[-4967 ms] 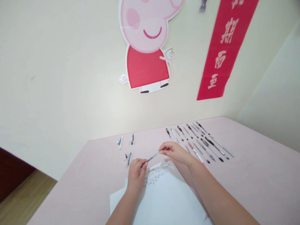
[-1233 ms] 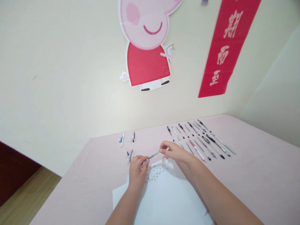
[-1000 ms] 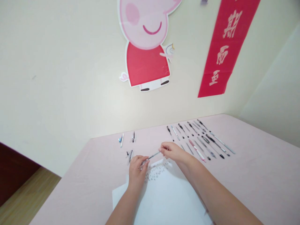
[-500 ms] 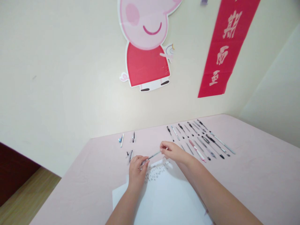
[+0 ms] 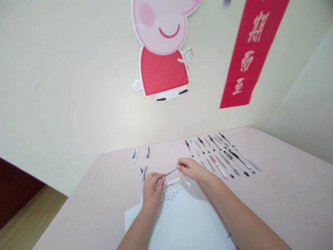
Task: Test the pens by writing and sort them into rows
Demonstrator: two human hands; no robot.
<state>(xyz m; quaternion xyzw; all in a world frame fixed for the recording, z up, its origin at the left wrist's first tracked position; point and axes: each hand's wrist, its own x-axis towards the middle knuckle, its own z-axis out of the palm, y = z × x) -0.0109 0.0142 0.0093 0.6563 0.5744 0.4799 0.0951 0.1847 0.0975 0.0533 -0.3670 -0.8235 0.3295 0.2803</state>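
Observation:
A slim grey pen (image 5: 170,172) slants between my two hands above the top of a white sheet of paper (image 5: 187,218). My left hand (image 5: 153,189) pinches its lower left end between thumb and fingers. At the upper right end, my right hand (image 5: 191,168) is closed with thumb and fingertips on the tip, which the fingers hide. Whether the pen is one piece or a barrel with a refill I cannot tell. Rows of small handwritten marks (image 5: 171,192) show on the paper below the pen.
Pens and thin refills lie in two rows at the right, among them a pink pen (image 5: 219,167) and a black-gripped pen (image 5: 241,161). Small pen parts (image 5: 144,173), a white pen (image 5: 135,156) and a dark pen piece (image 5: 148,152) lie at the left. A wall (image 5: 78,86) rises behind the table.
My right hand has shifted very slightly left and down, its fingers a little more closed at the pen's end. My left hand looks unmoved.

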